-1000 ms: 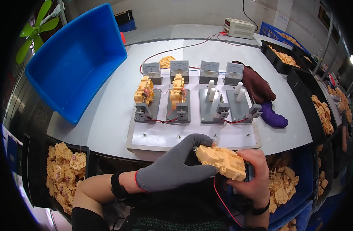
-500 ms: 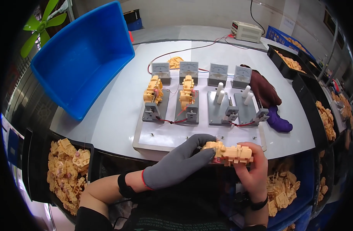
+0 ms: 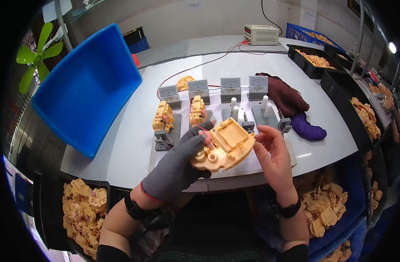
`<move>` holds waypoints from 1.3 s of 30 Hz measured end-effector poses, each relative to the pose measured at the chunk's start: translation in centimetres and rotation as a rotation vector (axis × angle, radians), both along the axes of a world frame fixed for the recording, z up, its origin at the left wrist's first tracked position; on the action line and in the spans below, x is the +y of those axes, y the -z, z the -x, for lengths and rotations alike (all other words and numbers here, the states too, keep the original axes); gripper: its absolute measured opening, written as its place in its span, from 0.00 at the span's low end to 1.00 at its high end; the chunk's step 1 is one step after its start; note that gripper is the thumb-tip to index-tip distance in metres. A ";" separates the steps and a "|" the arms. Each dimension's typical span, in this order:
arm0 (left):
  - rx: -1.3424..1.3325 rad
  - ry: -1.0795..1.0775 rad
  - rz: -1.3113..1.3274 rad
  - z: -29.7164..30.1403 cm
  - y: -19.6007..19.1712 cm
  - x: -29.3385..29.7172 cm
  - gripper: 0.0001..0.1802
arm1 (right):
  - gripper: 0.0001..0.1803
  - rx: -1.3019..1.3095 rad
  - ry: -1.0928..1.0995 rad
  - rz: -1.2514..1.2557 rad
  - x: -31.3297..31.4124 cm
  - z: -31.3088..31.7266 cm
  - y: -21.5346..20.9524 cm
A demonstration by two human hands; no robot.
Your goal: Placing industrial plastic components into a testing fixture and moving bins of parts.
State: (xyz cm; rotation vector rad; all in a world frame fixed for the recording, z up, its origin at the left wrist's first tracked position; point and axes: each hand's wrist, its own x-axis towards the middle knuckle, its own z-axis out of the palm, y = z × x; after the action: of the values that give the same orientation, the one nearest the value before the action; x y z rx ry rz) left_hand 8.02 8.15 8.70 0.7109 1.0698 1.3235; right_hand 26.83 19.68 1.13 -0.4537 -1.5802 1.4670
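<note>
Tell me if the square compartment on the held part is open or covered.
Open: no lid covers the square compartment of the yellow part in the gloved left hand; its floor and walls show.

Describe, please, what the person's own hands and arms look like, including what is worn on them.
The left hand wears a grey knitted-looking glove with a thin red cuff edge; the right hand is bare. Each wrist has a black band, left and right. The forearms are bare below black fabric sleeves.
</note>
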 end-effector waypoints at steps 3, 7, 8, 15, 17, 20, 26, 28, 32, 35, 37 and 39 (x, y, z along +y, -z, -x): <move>0.091 -0.012 -0.051 1.9 0.5 -0.1 0.25 | 0.23 -0.284 0.370 -0.446 0.5 1.0 0.5; 0.148 0.002 -0.256 3.8 0.9 1.3 0.21 | 0.21 -0.198 0.310 -0.325 0.4 1.7 1.4; -0.553 0.156 0.057 4.3 -0.1 1.9 0.21 | 0.21 -0.185 0.314 -0.326 0.5 1.8 1.6; -0.559 0.011 0.165 4.7 -1.7 3.9 0.26 | 0.19 -0.135 0.296 -0.348 0.5 1.3 2.0; -0.577 0.068 0.148 5.2 -1.5 4.5 0.26 | 0.19 -0.143 0.290 -0.347 0.6 1.2 1.8; -0.569 0.062 0.156 4.8 -1.8 4.8 0.26 | 0.19 -0.153 0.257 -0.289 0.6 1.3 1.8; -0.003 -0.065 0.042 4.1 -3.0 6.2 0.26 | 0.14 -0.139 0.188 -0.253 0.7 0.7 1.4; 0.388 -0.095 -0.080 2.0 -3.8 7.8 0.26 | 0.11 -0.086 0.190 -0.294 0.8 0.6 1.5; 1.083 -0.049 -0.125 1.4 -2.8 11.0 0.27 | 0.12 -0.094 0.200 -0.300 0.7 0.8 1.6; 1.533 -0.034 -0.186 0.8 -2.0 12.2 0.30 | 0.12 -0.087 0.196 -0.295 0.6 0.8 1.7; 1.608 0.013 -0.159 0.7 -2.0 12.5 0.32 | 0.12 -0.083 0.195 -0.298 0.6 0.8 1.7; 1.554 0.059 -0.118 1.0 -2.2 12.9 0.32 | 0.12 -0.082 0.196 -0.298 0.7 0.8 1.8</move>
State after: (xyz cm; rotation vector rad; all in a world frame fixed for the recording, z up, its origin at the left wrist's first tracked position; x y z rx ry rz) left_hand 7.06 21.08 10.85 1.9559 2.1030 0.5887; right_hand 26.08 20.42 -0.65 -0.4830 -1.7323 1.0563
